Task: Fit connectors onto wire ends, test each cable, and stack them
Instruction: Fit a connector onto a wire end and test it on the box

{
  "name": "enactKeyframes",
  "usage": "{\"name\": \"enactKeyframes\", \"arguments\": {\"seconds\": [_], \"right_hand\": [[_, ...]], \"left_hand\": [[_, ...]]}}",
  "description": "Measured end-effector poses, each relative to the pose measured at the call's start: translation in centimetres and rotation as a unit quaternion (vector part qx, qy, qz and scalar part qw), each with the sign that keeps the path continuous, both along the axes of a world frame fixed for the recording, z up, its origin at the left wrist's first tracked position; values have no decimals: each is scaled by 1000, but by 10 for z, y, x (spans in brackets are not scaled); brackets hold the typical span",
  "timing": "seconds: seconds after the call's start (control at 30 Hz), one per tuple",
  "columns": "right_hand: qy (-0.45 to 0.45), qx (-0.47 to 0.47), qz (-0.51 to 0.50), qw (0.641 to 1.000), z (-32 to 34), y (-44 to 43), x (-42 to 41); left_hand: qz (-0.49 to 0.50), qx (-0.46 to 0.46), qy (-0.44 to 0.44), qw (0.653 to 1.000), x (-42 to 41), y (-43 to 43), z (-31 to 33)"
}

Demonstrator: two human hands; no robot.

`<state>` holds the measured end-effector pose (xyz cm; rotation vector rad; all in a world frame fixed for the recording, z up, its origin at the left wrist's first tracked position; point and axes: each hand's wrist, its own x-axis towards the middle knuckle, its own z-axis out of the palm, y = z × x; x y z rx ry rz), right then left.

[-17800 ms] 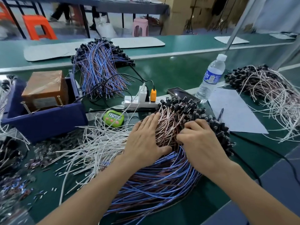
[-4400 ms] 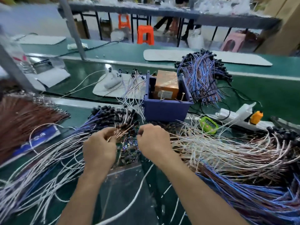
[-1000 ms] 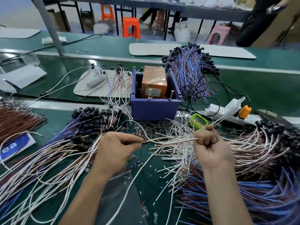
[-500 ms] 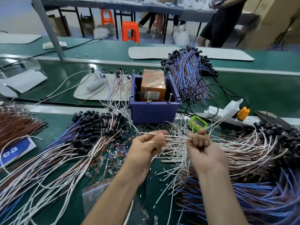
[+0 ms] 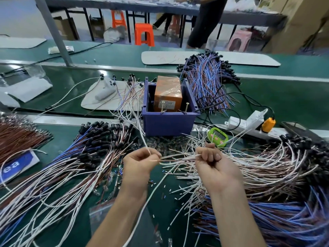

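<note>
Grip of left hand pinches one white wire; grip of right hand clenches one thin wire bunch.

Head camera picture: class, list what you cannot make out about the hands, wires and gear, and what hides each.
Head view:
Ends of the wires inside the right hand: hidden by curled fingers.
Tip of the white wire pinched by the left hand: too small to see any fitting.
Green timer digits: too small, blurred.
Orange box label: too small to read.
</note>
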<state>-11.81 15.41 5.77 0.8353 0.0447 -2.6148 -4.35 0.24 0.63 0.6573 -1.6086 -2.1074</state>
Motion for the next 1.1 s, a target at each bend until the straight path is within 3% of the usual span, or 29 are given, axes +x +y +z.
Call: {"name": "enactKeyframes", "arguments": {"seconds": [0.07,0.13,0.3,0.43,0.5,0.53,0.57,0.63,0.73,0.8,0.83,0.9,1.0,1.1], "right_hand": [[-10,11,-22,1000,1,-3,0],[-10,37,-36,999,1,-6,-1],[9,114,-28,993,-8,-16,2],[46,174,3,984,-19,-19,7],[104,230,67,965,-24,-15,11],[163,283,120,938,-27,-13,14],[237,350,180,889,-28,-11,18],[377,476,273,746,-29,-13,27],[457,629,274,566,-30,-20,34],[484,674,264,492,-31,-23,37],[498,677,265,472,-32,-24,38],[510,676,262,463,-35,-27,41],[495,674,241,492,-38,-30,41],[437,666,227,561,-42,-26,34]], "left_hand": [[-43,-105,-12,993,7,6,-1],[-79,-120,-14,989,12,8,-1],[-124,-50,24,991,18,7,2],[-77,55,30,995,13,7,1],[-53,87,24,994,12,8,0],[-41,91,15,995,12,9,0],[-29,90,4,995,12,10,0],[-10,82,-16,996,12,13,-2],[32,101,-29,994,11,15,-4],[60,132,-29,989,9,14,-4],[66,138,-28,988,8,14,-2],[66,132,-28,989,7,12,-1],[78,118,-28,990,7,7,0],[107,81,-19,991,14,-4,-1]]}}
